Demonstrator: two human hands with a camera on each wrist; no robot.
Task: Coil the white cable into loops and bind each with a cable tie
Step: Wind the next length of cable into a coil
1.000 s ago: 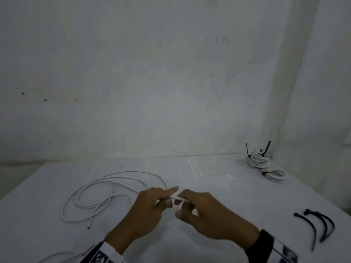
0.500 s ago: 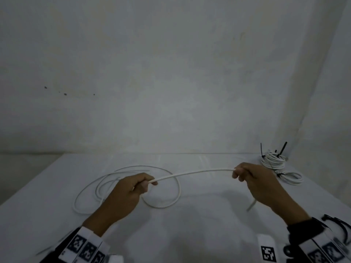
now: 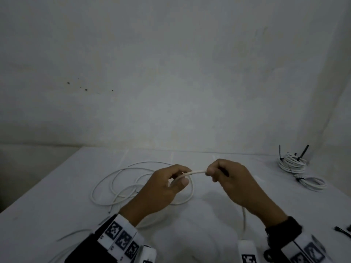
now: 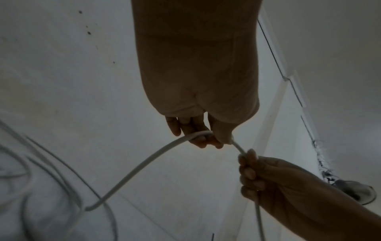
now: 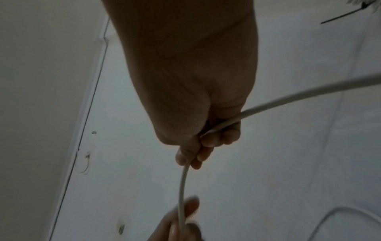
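Head view, hands: my left hand (image 3: 163, 186) and my right hand (image 3: 230, 179) both grasp the cable (image 3: 195, 172), a short piece stretched between them above the table (image 3: 57, 211).
Head view, cable: most of it lies loose on the table at my left (image 3: 117, 186), not coiled yet.
Head view, done: two bundles (image 3: 291, 164) already bound with black ties lie at the far right.
Head view, ties: spare ties (image 3: 341, 231) wait at the right edge, untouched.
Left wrist view: my left fingers (image 4: 198, 138) curl round the cable (image 4: 144, 164); my right hand (image 4: 268, 179) grips it just beside.
Right wrist view: my right hand (image 5: 202, 130) is closed round the cable (image 5: 288, 99), which leaves it at both sides.
Left to do: I judge this coil is only beginning; the loops and the tie are still ahead.
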